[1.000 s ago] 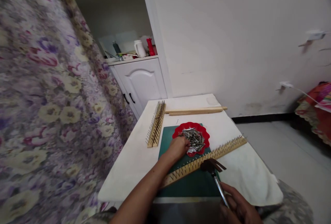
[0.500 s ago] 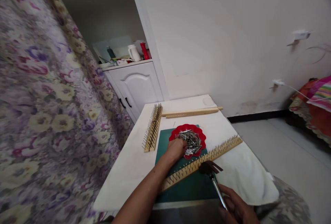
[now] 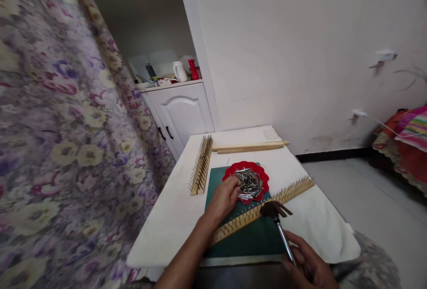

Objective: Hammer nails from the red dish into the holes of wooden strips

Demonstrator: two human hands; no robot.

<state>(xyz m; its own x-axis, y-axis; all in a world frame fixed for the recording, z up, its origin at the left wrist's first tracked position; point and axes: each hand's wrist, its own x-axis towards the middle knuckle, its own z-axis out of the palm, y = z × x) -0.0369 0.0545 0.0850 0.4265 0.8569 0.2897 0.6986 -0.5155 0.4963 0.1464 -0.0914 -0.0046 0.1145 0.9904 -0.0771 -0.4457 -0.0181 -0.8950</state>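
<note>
My left hand (image 3: 224, 198) rests at the left edge of a red scalloped dish (image 3: 246, 181) heaped with steel nails (image 3: 249, 181), fingers curled and pinched at the pile; what they hold is too small to make out. My right hand (image 3: 308, 265) grips the metal handle of a claw hammer (image 3: 276, 215), whose dark head hovers over a long wooden strip studded with upright nails (image 3: 263, 209). The strip lies slantwise across a green cutting mat (image 3: 256, 238) on the white table (image 3: 173, 217).
A second nail-studded wooden strip (image 3: 201, 164) lies left of the mat, and plain wooden slats (image 3: 251, 147) lie at the table's far edge. A flowered curtain (image 3: 63, 137) hangs at left, a white cabinet (image 3: 180, 111) behind, colourful bedding (image 3: 405, 144) at right.
My left hand has drawn back slightly from the nail pile toward me. The hammer stays over the slanted strip. The view has shifted a little.
</note>
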